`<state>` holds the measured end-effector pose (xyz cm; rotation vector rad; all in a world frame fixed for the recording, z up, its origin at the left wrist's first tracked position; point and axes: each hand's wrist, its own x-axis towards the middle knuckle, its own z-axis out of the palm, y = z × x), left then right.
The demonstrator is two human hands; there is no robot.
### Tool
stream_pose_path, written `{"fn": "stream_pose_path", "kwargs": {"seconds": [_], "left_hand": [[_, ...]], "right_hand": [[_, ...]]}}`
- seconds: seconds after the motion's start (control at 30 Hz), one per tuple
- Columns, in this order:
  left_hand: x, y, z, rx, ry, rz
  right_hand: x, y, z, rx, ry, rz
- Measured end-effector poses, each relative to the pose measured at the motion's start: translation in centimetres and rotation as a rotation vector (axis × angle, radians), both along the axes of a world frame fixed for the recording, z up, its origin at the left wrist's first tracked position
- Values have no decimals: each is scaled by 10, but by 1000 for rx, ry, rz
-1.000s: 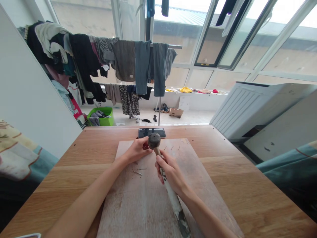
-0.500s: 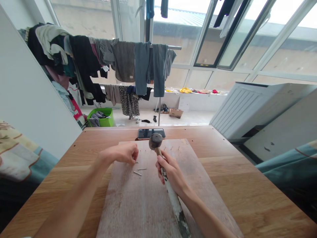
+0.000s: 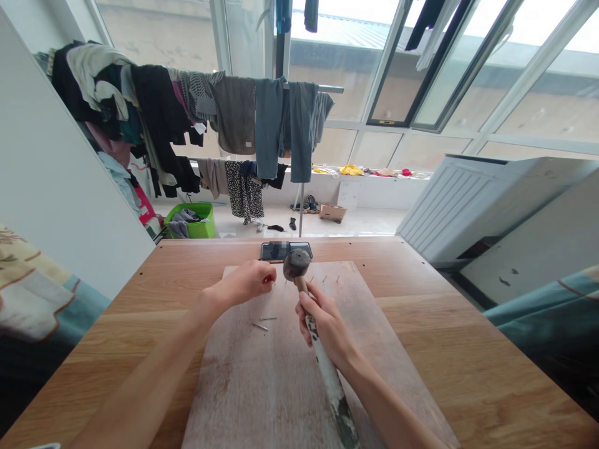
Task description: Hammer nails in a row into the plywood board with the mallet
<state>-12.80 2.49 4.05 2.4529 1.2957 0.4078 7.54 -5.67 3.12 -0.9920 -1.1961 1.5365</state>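
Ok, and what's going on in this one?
Someone is working over a board on a wooden table. The right hand grips a hammer; the left hand is closed near the board's far edge, and I can't tell if it holds anything. A few standing nails are in the board, right of the hammer's head; loose nails lie nearer the camera.

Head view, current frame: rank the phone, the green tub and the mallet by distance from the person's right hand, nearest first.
1. Mallet: gripped by the right hand, fingers around its handle.
2. Phone: ahead and slightly left, near the table's far edge.
3. Green tub: farthest, on the floor beyond the table, to the left.
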Motion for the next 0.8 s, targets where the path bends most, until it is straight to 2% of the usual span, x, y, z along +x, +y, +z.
{"fn": "stream_pose_path", "kwargs": {"seconds": [0.13, 0.27, 0.4, 0.57, 0.67, 0.8], "left_hand": [[1, 1, -5, 58, 13, -21], [4, 3, -11, 61, -82, -71], [4, 7, -23, 8, -241, -58], [-2, 12, -38, -181, -481, 38], [-4, 13, -39, -222, -537, 62], [-3, 13, -36, -202, -526, 57]], "right_hand": [[0, 1, 0, 5, 3, -1], [0, 1, 0, 9, 8, 0], [0, 0, -1, 6, 13, 7], [-4, 1, -5, 19, 26, 9], [-8, 2, -7, 30, 29, 30], [-13, 4, -8, 38, 11, 65]]}}
